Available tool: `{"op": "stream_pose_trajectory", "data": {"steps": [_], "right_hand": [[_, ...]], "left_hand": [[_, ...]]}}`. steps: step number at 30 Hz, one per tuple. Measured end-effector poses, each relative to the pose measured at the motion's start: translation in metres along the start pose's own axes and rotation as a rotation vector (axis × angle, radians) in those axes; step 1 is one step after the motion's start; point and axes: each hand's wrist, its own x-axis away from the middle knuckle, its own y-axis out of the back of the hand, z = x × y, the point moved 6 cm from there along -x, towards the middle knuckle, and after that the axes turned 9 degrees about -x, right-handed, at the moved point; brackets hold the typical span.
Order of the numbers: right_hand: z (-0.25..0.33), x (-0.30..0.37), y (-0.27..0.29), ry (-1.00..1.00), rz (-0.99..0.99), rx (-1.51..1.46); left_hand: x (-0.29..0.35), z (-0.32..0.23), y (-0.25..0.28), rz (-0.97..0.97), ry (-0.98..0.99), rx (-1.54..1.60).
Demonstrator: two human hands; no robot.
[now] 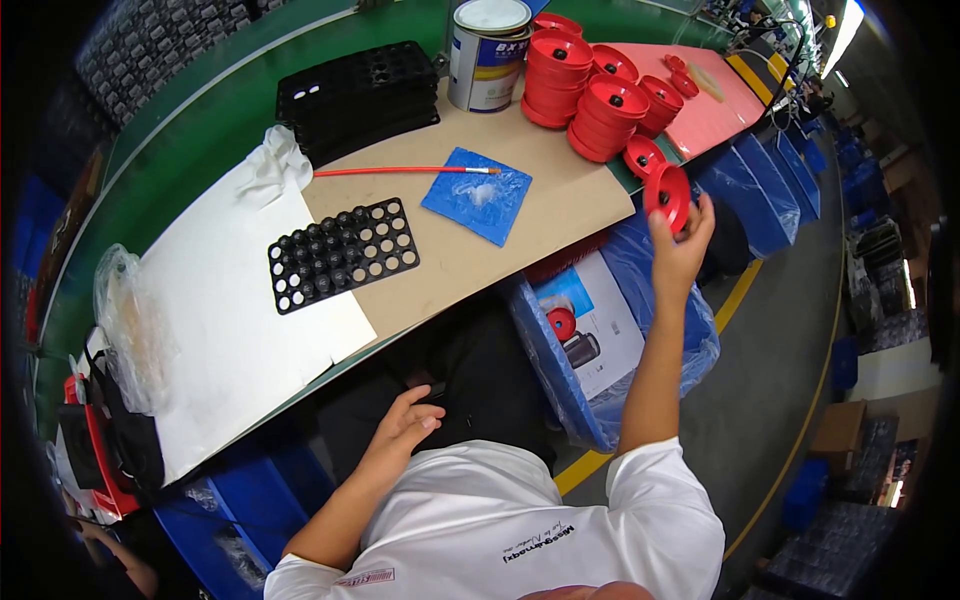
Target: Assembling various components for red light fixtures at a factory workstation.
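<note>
My right hand (pixel 681 252), out past the table's near right edge, grips a red round dish-shaped plastic part (pixel 664 183) with a dark centre, thumb and fingers at its rim. Just behind it another red round part (pixel 643 153) leans by the stacks of similar red parts (pixel 607 112). Over my lap hangs my left hand (pixel 402 428), fingers apart and nothing in them. On the table lies a black tray (pixel 387 272) holding several black knob-like pieces (pixel 328 250), with pale discs in other pockets. A thin red brush (pixel 400 170) rests with its tip on a blue square sheet (pixel 508 213).
Behind the tray stand a stack of black trays (pixel 360 105) and a metal can (pixel 486 60). A crumpled white cloth (pixel 275 165) and clear plastic bag (pixel 130 320) lie left. Below my right arm is a blue plastic-lined bin (pixel 540 350); more blue bins (pixel 765 190) stand beyond.
</note>
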Motion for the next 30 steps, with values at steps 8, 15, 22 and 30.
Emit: {"op": "stream_pose_trajectory", "data": {"steps": [8,15,22,30], "right_hand": [[-0.044,-0.093,-0.015,-0.024,-0.010,0.479],[-0.052,-0.091,-0.029,-0.069,0.089,0.537],[-0.079,-0.026,-0.007,0.025,-0.111,0.290],[-0.286,0.189,-0.003,-0.589,0.989,0.865]], "left_hand": [[-0.004,0.018,0.015,-0.098,0.056,-0.052],[-0.001,0.030,0.016,-0.114,0.119,-0.061],[-0.004,0.024,0.022,-0.158,0.108,-0.064],[-0.006,0.038,0.029,-0.182,0.199,-0.080]]}}
